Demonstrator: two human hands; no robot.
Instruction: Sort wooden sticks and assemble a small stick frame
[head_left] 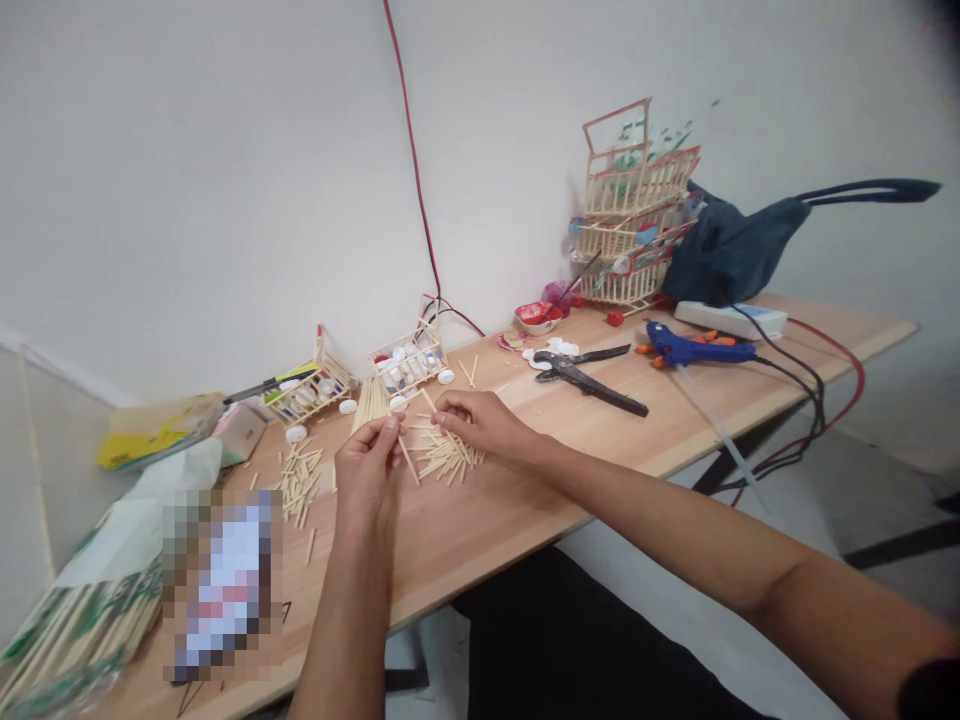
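My left hand (366, 455) is closed in a pinch over the table, and a thin wooden stick (410, 462) runs down from its fingertips. In my right hand (480, 420), thumb and fingers pinch another short wooden stick (428, 401) that points up and left. Beneath the right hand lies a loose heap of cut sticks (450, 458). Longer sticks (369, 405) fan out behind the left hand. A second scatter of short pieces (300, 480) lies to its left. Just beyond stand two small stick-built carts (409, 362) (311, 388) with white round wheels.
Black cutting pliers (592, 385), a blue glue gun (694, 348) and a white power strip (731, 320) lie to the right. Behind them are stacked stick baskets (630, 240), a dark bag (739, 250) and a red-stained dish (538, 318). Packaged sticks (90, 620) lie left.
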